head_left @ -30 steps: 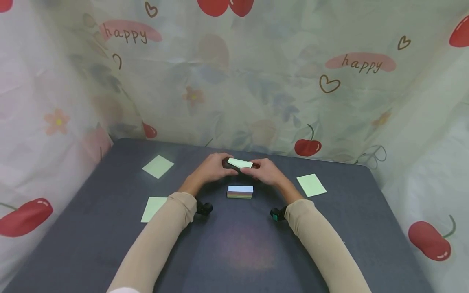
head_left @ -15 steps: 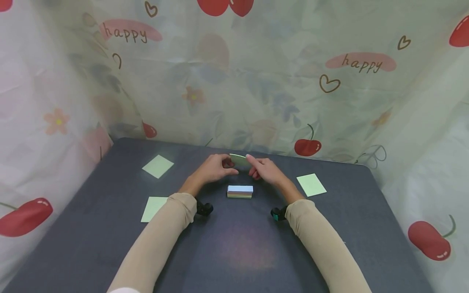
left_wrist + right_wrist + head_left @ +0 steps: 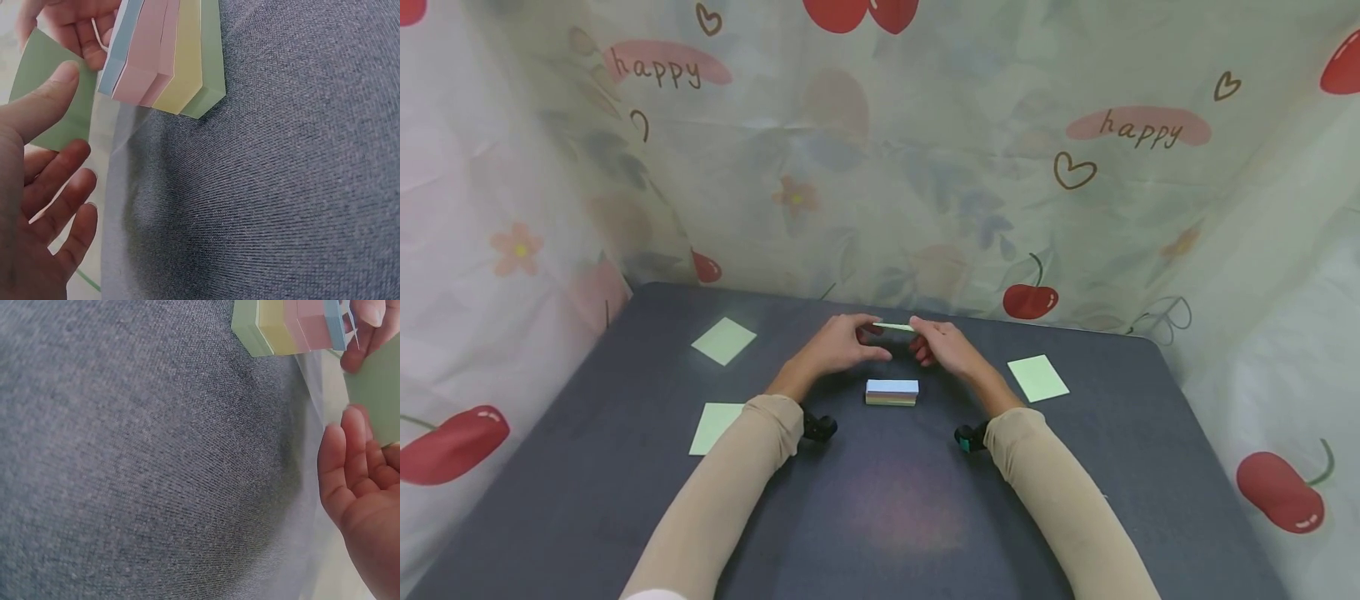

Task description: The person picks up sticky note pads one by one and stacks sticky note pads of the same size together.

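A pale green sticky note (image 3: 893, 327) is held up between the two hands near the table's far edge, seen almost edge-on from the head. My right hand (image 3: 950, 345) pinches its right side, thumb on top and the other fingers curled below. At its left side, my left hand (image 3: 842, 344) touches the note with its fingertips; the left thumb stands apart from them, and the contact is partly hidden. In the left wrist view the note (image 3: 72, 112) lies behind that thumb. Just nearer stands a stack of sticky note pads (image 3: 891, 392), blue, pink, yellow and green.
Single green notes lie on the dark table (image 3: 910, 517): one at the back left (image 3: 724, 341), another green note (image 3: 713, 427) partly under the left sleeve, and a third note (image 3: 1038, 378) right of the right hand. A patterned curtain (image 3: 895, 167) hangs behind.
The note was tilted with its upper face showing, then stood up facing me, and is now nearly flat and edge-on. My right thumb moved up onto it; my left thumb stays lower.
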A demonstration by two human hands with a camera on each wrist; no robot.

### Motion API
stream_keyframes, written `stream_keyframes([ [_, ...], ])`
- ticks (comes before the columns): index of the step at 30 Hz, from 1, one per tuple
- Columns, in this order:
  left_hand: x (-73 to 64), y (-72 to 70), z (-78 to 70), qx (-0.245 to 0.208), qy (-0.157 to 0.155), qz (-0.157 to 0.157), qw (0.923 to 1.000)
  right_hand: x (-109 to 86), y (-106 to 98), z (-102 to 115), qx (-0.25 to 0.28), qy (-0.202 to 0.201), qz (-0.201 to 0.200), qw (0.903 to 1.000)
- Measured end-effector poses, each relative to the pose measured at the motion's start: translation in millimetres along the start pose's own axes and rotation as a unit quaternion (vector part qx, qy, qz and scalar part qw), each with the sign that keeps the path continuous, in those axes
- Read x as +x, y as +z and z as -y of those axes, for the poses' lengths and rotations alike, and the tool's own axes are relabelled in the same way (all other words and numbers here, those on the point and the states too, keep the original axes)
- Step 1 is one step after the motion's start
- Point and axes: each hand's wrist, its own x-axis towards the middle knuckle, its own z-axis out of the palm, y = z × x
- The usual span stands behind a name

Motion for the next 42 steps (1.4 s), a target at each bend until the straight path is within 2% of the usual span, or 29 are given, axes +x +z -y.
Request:
stream_keyframes([
  [7, 1.1, 1.2, 1.1, 0.006, -0.003, 0.001, 1.0, 1.1, -2, 0, -0.059, -0.017, 0.024, 0.9978],
  [11, 1.5, 5.5, 5.1, -0.006, -0.003, -0.014, 0.9999, 0.7, -2, -3, -0.068, -0.041, 0.026, 0.9965],
  [14, 0.1, 11.1, 10.4, -0.016, -0.007, -0.011, 0.9998, 0.6, 1, -10, -0.072, -0.049, 0.031, 0.9957],
  [20, -2.6, 18.0, 20.0, -0.031, -0.019, 0.009, 0.9993, 1.6, 8, -19, -0.065, -0.034, 0.042, 0.9964],
  [24, -1.2, 16.9, 22.1, -0.041, -0.032, 0.006, 0.9986, 5.1, 8, -19, -0.095, -0.027, 0.04, 0.9943],
  [32, 4.4, 15.8, 24.6, -0.015, -0.045, 0.033, 0.9983, 10.9, 5, -21, -0.141, -0.014, 0.055, 0.9883],
  [37, 8.0, 14.9, 25.4, 0.007, -0.037, 0.06, 0.9975, 11.1, 2, -19, -0.152, -0.006, 0.062, 0.9865],
  [42, 9.3, 15.5, 23.2, -0.003, -0.04, 0.08, 0.996, 10.8, 1, -20, -0.178, 0.004, 0.069, 0.9816],
])
